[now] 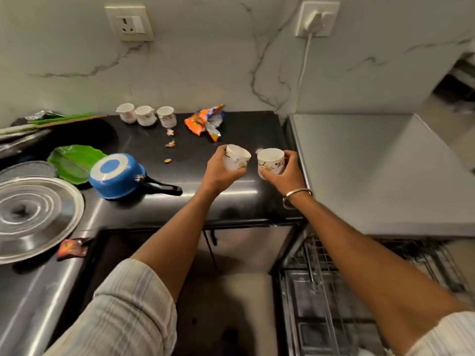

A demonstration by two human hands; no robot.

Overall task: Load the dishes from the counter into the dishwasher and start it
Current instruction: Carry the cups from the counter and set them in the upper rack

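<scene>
Two small white cups are being held above the dark tabletop (159, 201), one in each hand. The left hand (218, 170) is curling its fingers around the left cup (236, 158), which is tilting a little to the right, and the right hand (282, 173) is wrapping around the right cup (270, 160), which is staying nearly upright. Both cups are hanging near the right end of the tabletop, just beside the grey top of the dishwasher (372, 176). Three more cups (146, 115) are standing in a row at the back, close to the wall, with an orange snack wrapper (205, 122) lying near them. A blue saucepan (115, 176) is lying upside down, its black handle pointing right, beside a green plate (74, 160) and a large steel lid (33, 217). The cups are looking light, stiff and glazed, so I judge them slippery and easy to chip; holding each around its body, as now, seems safe. The open dishwasher rack (334, 291) is showing below on the right, with thin wire rows. The way from the tabletop edge down to the rack is looking free, but the two cups are near each other and could knock together, and the metal corner is close under the right wrist.
</scene>
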